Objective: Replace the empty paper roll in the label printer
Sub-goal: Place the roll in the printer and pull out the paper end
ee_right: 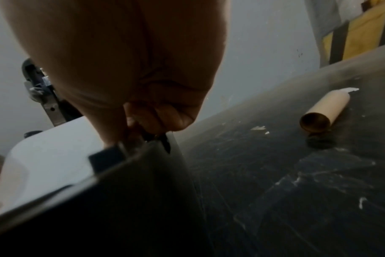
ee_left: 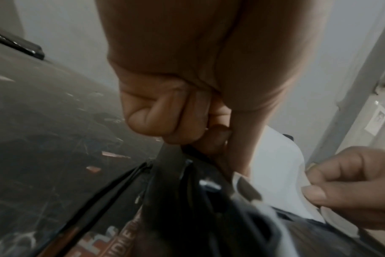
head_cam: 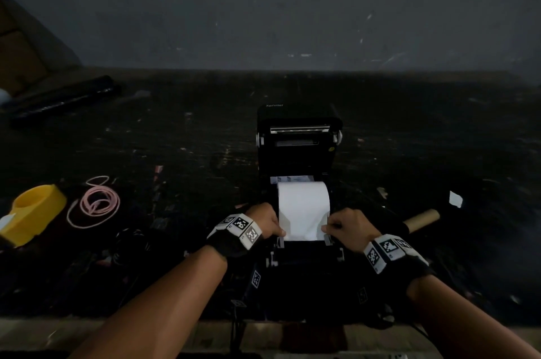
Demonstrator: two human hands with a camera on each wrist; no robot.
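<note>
The black label printer (head_cam: 298,139) stands open at the table's middle, lid raised. A new white paper roll (head_cam: 303,197) sits in its bay, with a loose sheet drawn toward me. My left hand (head_cam: 270,222) pinches the sheet's left edge near the front guide. My right hand (head_cam: 342,226) pinches the sheet's right edge; its thumb and finger show on the paper (ee_left: 281,175) in the left wrist view. The empty cardboard core (head_cam: 423,219) lies on the table right of the printer, also clear in the right wrist view (ee_right: 327,107).
A yellow tape dispenser (head_cam: 33,212) and a coiled pink cord (head_cam: 95,203) lie at the left. A black tube (head_cam: 64,100) rests at the back left. Paper scraps (head_cam: 455,199) dot the dark table (head_cam: 175,139). A grey wall stands behind.
</note>
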